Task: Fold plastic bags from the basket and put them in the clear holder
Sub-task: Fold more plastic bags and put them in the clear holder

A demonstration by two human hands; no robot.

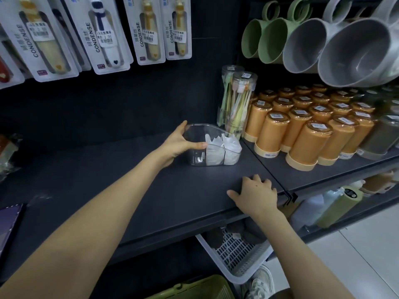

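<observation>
The left hand [181, 143] curls its fingers round the clear holder [195, 157] on the dark shelf [129, 180]; folded white plastic bags [222, 148] fill its right compartments. The right hand [257, 195] rests flat on the shelf edge, fingers spread.

Dim overall, the dark shelf [108, 180] swallows light while the pale floor [356, 244] at lower right is brighter, small highlights glint on the clear holder [195, 156] and inside the grey cups [356, 55], and wide-angle distortion bends and softens the edges.

Bare forearms [108, 212], white laced sneaker [262, 278]
</observation>
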